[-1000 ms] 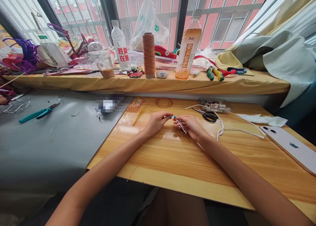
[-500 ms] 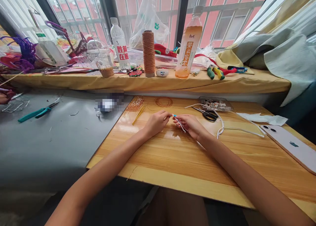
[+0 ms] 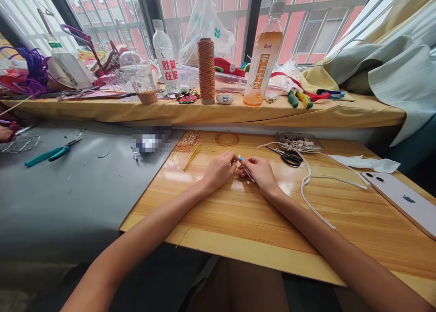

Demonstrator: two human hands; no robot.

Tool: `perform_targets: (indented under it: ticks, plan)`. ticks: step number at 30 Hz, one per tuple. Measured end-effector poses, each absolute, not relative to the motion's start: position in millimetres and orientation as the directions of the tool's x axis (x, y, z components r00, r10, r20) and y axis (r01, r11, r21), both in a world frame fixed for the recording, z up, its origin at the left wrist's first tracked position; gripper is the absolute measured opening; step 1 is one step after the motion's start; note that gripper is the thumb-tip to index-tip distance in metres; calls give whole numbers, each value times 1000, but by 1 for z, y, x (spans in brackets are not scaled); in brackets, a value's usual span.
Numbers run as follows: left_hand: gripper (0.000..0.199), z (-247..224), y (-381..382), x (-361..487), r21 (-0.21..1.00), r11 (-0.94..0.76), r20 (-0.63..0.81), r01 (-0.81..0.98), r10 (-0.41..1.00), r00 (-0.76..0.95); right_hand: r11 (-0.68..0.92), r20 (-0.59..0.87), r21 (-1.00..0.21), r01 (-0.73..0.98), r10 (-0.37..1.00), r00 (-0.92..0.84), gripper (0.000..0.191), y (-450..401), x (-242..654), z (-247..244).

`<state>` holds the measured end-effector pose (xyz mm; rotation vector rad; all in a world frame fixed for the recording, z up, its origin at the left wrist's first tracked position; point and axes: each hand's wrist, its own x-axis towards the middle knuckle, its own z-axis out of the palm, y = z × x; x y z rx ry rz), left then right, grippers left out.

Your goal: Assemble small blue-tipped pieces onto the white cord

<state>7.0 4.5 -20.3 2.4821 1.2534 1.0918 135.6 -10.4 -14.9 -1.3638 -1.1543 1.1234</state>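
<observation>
My right hand (image 3: 261, 172) is closed in a pinch on a thin white cord (image 3: 250, 175), whose lower end slants down below the fingers. At the cord's upper end, by my fingertips, shows a small bright-blue bit (image 3: 241, 159) with a white tip above it; its kind is too small to tell. Close on the left, my left hand (image 3: 220, 171) has its fingers curled together beside that tip. Whatever its fingertips hold, if anything, is hidden. Both hands are just above the wooden board (image 3: 218, 221).
Black-handled scissors (image 3: 290, 159), loose white cords (image 3: 308, 185), a bead box (image 3: 299, 142) and a phone (image 3: 405, 203) lie on the right. Yellow tweezers (image 3: 191, 159) and copper wire (image 3: 226, 139) lie beyond my left hand. Teal pliers (image 3: 54, 153) rest on grey. Bottles (image 3: 264, 62) line the sill.
My left fingertips have drawn slightly back from the blue bit, which now shows more clearly. My right hand has turned a little, and a loose white cord beside its forearm is more exposed.
</observation>
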Motion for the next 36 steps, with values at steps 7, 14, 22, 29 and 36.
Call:
perform_targets:
  ticks: [7,14,22,29,36]
  plan:
    - [27,-18,2,11,635,-569,466,522,822,328,72,82,-991,114,993,79,14,-14,133,-17]
    - [35,-17,3,9,890,-381,304,249,905,297,88,89,-996,26,995,43,19,-11,136,-19]
    - [43,-22,10,10,988,-153,142,15,949,282,42,42,-998,-39,999,0,19,-13,137,-13]
    - [17,-15,8,10,998,-55,59,-21,958,279,-35,-35,-999,-14,998,-60,21,-14,139,-3]
    - [31,-20,9,9,993,-92,108,-71,959,262,-86,-78,-995,-47,986,-146,19,-8,147,-8]
